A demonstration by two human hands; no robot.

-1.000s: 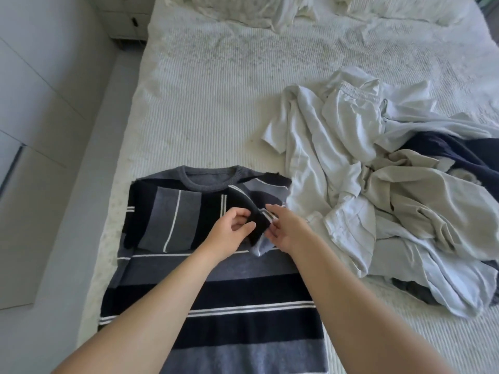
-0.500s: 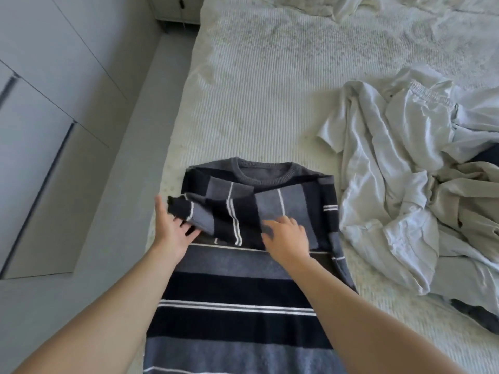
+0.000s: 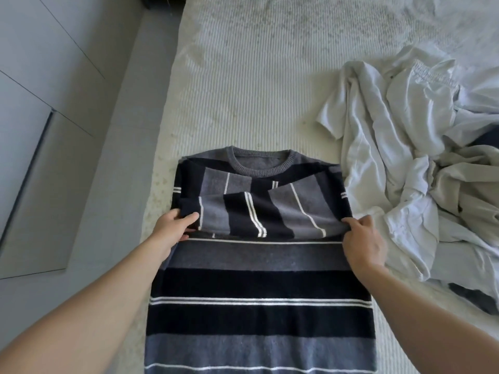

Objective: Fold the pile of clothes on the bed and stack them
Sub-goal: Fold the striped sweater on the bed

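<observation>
Striped sweater (image 3: 259, 279): flat on bed (image 3: 243, 90), near left, sleeves folded across chest | left hand (image 3: 172, 228): grip pinching sleeve cuff | right hand (image 3: 363, 244): grip pinching sweater's right edge | unfolded clothes pile (image 3: 418, 163): right, touching sweater

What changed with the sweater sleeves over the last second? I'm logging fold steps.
The left hand drew the sleeve cuff leftward across the striped sweater; the right hand shifted to grip the right edge. The sleeve now lies spread across. The clothes pile stayed put.
</observation>
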